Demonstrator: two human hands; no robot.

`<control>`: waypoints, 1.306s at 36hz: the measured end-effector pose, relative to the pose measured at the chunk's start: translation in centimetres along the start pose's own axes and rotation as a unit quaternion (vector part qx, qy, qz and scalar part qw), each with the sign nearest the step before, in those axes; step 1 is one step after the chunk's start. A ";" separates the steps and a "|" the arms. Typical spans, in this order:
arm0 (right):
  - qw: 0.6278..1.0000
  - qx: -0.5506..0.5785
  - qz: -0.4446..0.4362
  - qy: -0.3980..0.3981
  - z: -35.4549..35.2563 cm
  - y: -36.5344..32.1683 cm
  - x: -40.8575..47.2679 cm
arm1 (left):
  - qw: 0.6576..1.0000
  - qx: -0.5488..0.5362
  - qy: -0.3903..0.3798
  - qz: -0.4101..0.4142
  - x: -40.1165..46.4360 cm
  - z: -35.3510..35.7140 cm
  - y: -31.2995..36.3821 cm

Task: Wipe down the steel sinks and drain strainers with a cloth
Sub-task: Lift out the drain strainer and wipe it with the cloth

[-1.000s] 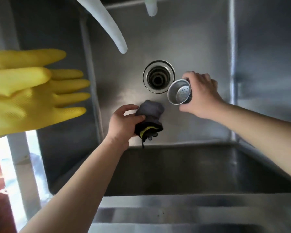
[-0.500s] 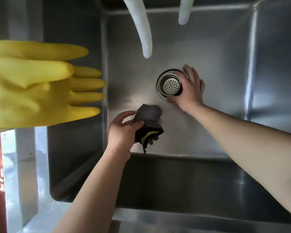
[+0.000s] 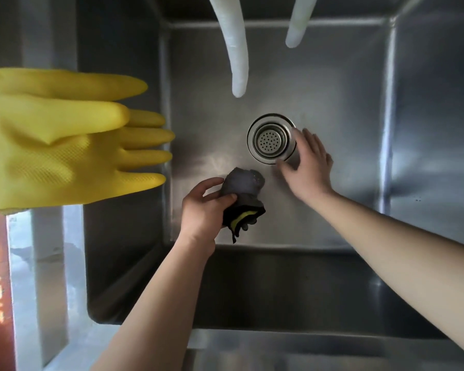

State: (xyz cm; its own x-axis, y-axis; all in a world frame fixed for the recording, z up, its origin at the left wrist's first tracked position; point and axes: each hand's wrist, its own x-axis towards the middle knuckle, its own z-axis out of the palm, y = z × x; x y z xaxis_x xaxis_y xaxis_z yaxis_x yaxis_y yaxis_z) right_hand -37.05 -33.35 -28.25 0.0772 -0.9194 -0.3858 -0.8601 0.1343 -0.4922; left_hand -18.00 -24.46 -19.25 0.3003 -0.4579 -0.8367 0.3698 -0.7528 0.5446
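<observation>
one steel sink (image 3: 332, 84) is in view, with one drain opening in its floor and one perforated strainer (image 3: 270, 140) seated in it. two white hoses hang down from above: a longer one (image 3: 237, 57) and a shorter one (image 3: 298, 25). one grey cloth (image 3: 243, 195), with a black and yellow edge, is bunched up. two yellow rubber gloves (image 3: 65, 140) lie stacked at the left. two bare hands show, the left hand (image 3: 204, 210) and the right hand (image 3: 307, 167).
</observation>
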 end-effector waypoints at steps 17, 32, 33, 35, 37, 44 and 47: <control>0.721 0.555 0.221 -0.351 -8.2 -1.9 -7.4 | 0.985 0.035 -0.168 0.000 -1.5 1.2 0.5; 0.800 0.418 0.178 -0.393 -10.4 -0.1 -6.2 | 0.966 0.122 -0.226 -0.028 0.6 3.7 2.7; 0.806 0.405 0.174 -0.395 -10.7 0.0 -5.8 | 0.960 0.133 -0.244 -0.022 0.9 3.6 2.8; 0.834 0.358 0.162 -0.387 -11.1 0.1 -5.0 | 0.946 0.186 -0.265 0.021 1.4 3.4 2.6; 0.873 0.294 0.143 -0.361 -11.6 -0.1 -4.0 | 0.934 0.243 -0.250 0.079 2.1 3.2 2.3; 0.986 -0.047 -0.082 -0.139 -13.3 -2.0 2.3 | 0.894 0.345 -0.106 0.268 5.1 7.1 3.7; 0.978 -0.136 -0.156 0.031 -13.5 -2.0 5.2 | 0.864 0.353 -0.026 0.357 7.1 10.1 6.4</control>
State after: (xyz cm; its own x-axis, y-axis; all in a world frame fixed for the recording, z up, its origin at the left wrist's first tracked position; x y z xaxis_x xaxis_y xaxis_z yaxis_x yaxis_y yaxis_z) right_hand -41.74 -43.42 -18.80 0.3336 -0.9217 -0.1977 -0.9026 -0.2519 -0.3490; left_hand -22.37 -37.23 -22.26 0.1829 -0.9319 -0.3133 -0.5274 -0.3619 0.7687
